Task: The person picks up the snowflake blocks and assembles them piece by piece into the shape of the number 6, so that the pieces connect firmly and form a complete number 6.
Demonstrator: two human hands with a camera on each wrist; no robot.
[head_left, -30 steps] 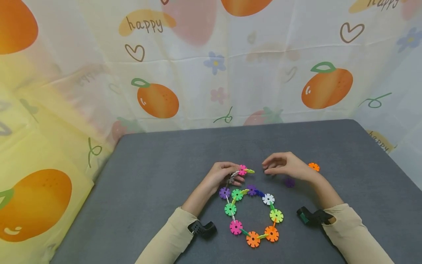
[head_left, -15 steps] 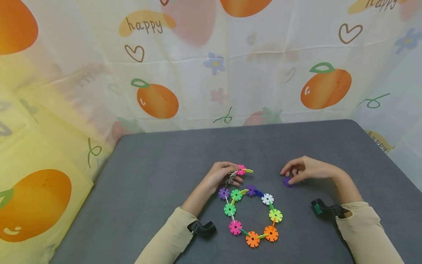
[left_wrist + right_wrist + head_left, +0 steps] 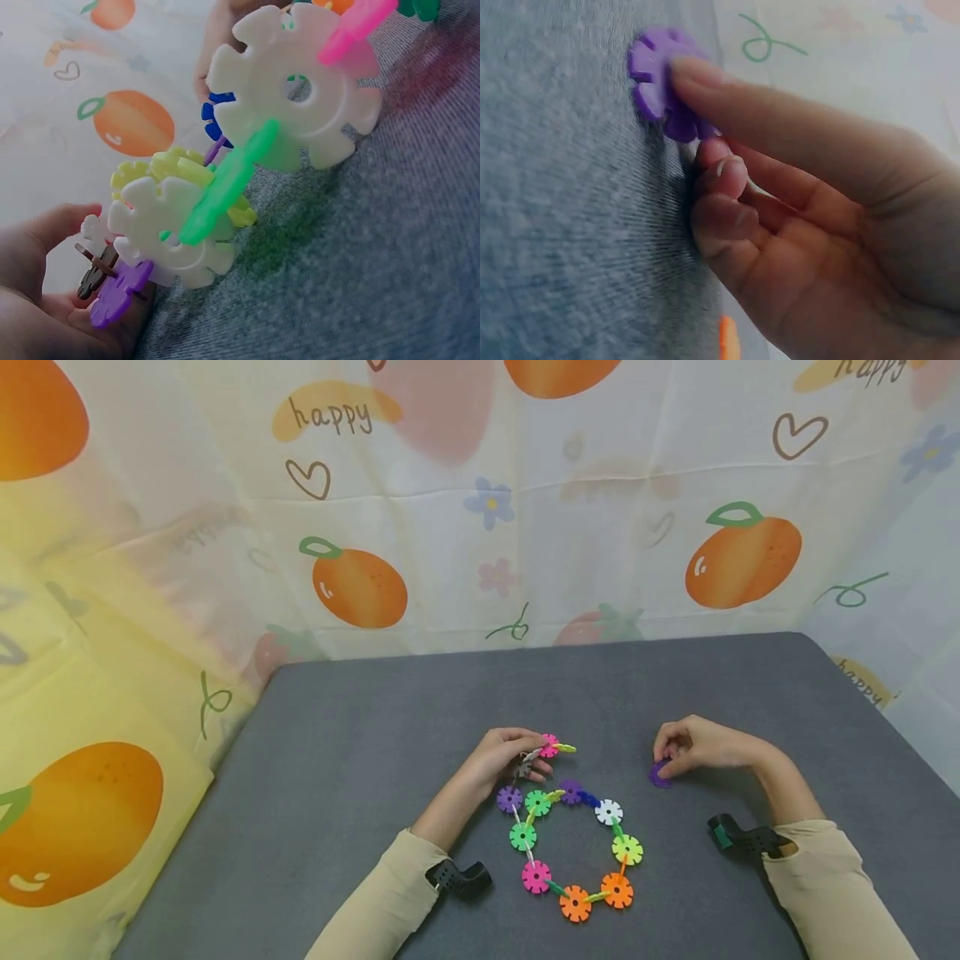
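My left hand [image 3: 506, 753] holds the loose end of a chain of slotted plastic flower discs, its fingers by a pink disc [image 3: 550, 746] with a yellow-green disc [image 3: 567, 748] slotted edgewise into it. The rest of the chain curves into a ring on the table, from a purple disc [image 3: 509, 799] round past an orange disc [image 3: 575, 904] and a white disc [image 3: 608, 812]. To the right, my right hand [image 3: 701, 747] pinches a single purple disc [image 3: 654, 79], thumb on its face and fingertips behind. That disc is tilted, close over the table.
A grey table [image 3: 390, 710] lies under everything, with a fruit-print cloth [image 3: 450, 568] hanging behind. The edge of a loose orange disc [image 3: 728, 339] shows below my right hand in the right wrist view. Black wrist straps [image 3: 459, 881] sit on both cuffs.
My right hand has moved right from beside the chain's end to the loose purple disc and taken it between thumb and fingers. My left hand and the chain have stayed nearly still.
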